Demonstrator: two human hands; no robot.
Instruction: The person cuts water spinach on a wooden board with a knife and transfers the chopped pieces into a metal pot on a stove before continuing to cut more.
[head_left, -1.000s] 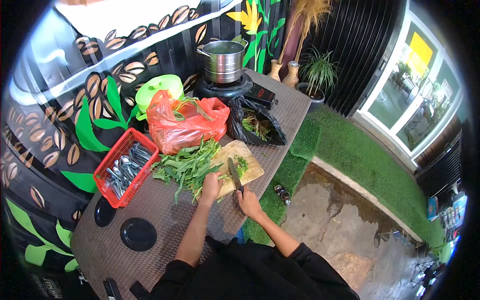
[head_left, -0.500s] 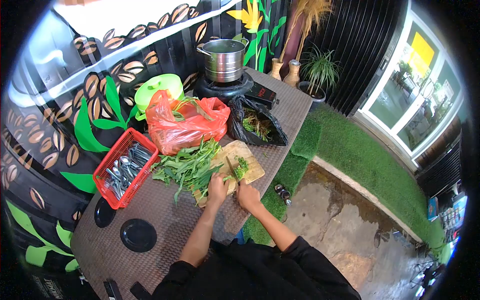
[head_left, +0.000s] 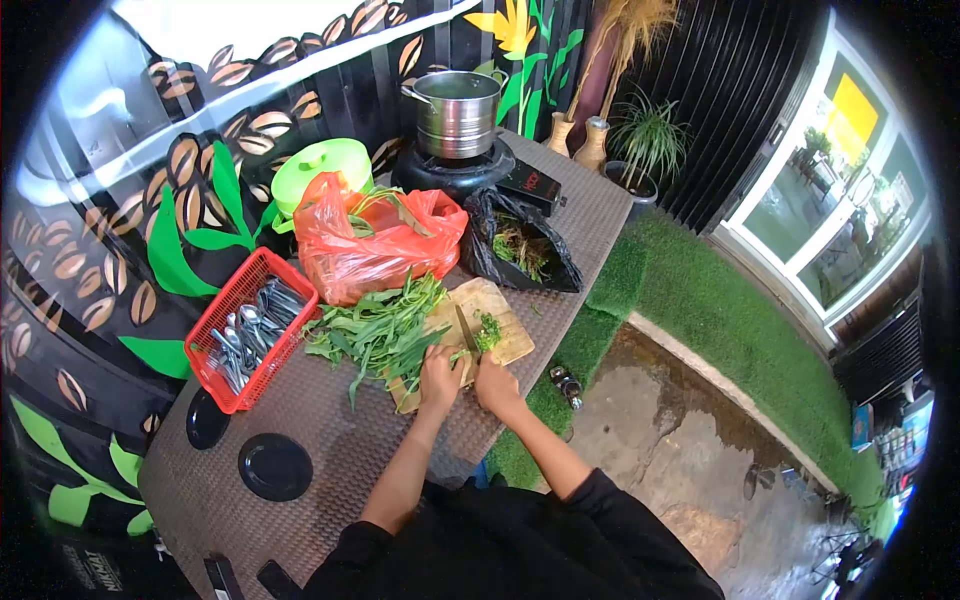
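Note:
My right hand (head_left: 496, 386) is closed round the handle of a knife (head_left: 466, 328), its blade pointing away from me over the wooden cutting board (head_left: 510, 316). Just left of the blade, my left hand (head_left: 440, 378) has its fingers curled down on green stems at the board's near side. Chopped green pieces (head_left: 487, 331) lie to the right of the blade. A big heap of long leafy greens (head_left: 375, 335) spreads from the board's left part onto the table. My fingers hide most of the stems under the left hand.
Behind the board stand a red plastic bag (head_left: 375, 250) and a black bag (head_left: 485, 240) holding stems. A red basket (head_left: 225, 310) of cutlery sits left, near black plates (head_left: 275, 467). A steel pot (head_left: 457, 125) rests on a stove (head_left: 450, 172). The table's edge (head_left: 575, 300) runs along the right.
The knife and both hands stay at nearly the same spot on the board, with the blade tilted slightly differently. The whole view has shifted a little.

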